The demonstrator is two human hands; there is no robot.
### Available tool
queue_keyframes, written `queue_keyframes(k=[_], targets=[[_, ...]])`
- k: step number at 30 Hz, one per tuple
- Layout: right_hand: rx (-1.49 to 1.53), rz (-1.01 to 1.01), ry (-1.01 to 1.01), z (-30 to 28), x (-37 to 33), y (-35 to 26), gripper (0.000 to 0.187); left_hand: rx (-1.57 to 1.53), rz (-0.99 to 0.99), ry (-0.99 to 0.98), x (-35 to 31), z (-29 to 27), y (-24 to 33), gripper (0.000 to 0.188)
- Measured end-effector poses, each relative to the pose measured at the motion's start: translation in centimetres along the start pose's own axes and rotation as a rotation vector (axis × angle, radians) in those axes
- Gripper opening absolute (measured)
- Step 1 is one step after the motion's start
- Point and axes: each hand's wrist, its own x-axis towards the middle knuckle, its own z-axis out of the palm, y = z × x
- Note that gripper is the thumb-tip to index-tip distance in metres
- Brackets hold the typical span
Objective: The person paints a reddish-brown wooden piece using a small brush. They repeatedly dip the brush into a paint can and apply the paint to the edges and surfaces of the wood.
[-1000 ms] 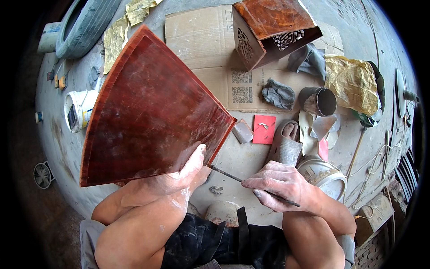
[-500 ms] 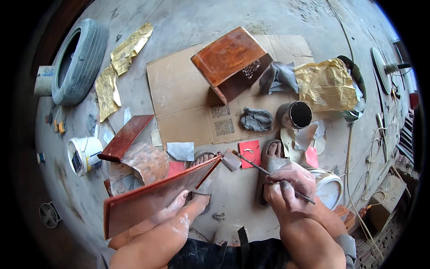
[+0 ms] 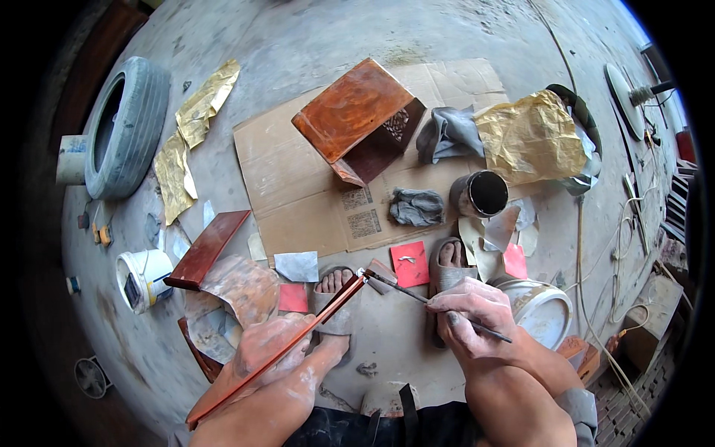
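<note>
Left hand's (image 3: 275, 339) got a solid grasp on the red panel (image 3: 257, 372), which is tipped up on edge over the left leg, short of the cardboard's (image 3: 283, 171) near edge. Right hand (image 3: 477, 309) is pinching a thin rod (image 3: 402, 290), looks like a brush, tip right at the panel's far corner. Can't tell if they're actually touching.

My take: brace that left wrist on the leg so the corner doesn't wobble, and choke up on the rod for finer control. Go light, short strokes along the edge, fingers off the finished face. If you need a refill, I'd guess it's the black can (image 3: 462, 197) by the cardboard's right near corner, so watch for drips.
</note>
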Motion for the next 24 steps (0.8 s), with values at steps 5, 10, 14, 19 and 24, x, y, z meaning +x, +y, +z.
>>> queue_keyframes(k=[5,10,14,19,24], targets=[[-0.019,-0.008,-0.001,0.2,-0.1,0.3,0.029,-0.013,-0.003,0.000,0.4,0.3,-0.4,0.024],[-0.002,0.016,0.022,0.2,-0.1,0.2,0.028,-0.022,0.001,-0.005,0.5,0.6,-0.5,0.025],[0.008,0.029,-0.013,0.3,0.1,0.2,0.028,-0.030,0.004,-0.004,0.6,0.6,-0.8,0.025],[0.015,0.040,0.030,0.6,-0.1,0.5,0.027,-0.035,0.008,-0.004,0.9,0.7,-0.9,0.026],[-0.005,0.062,0.027,0.4,-0.3,0.4,0.028,-0.047,0.014,0.002,1.1,0.9,-1.0,0.026]])
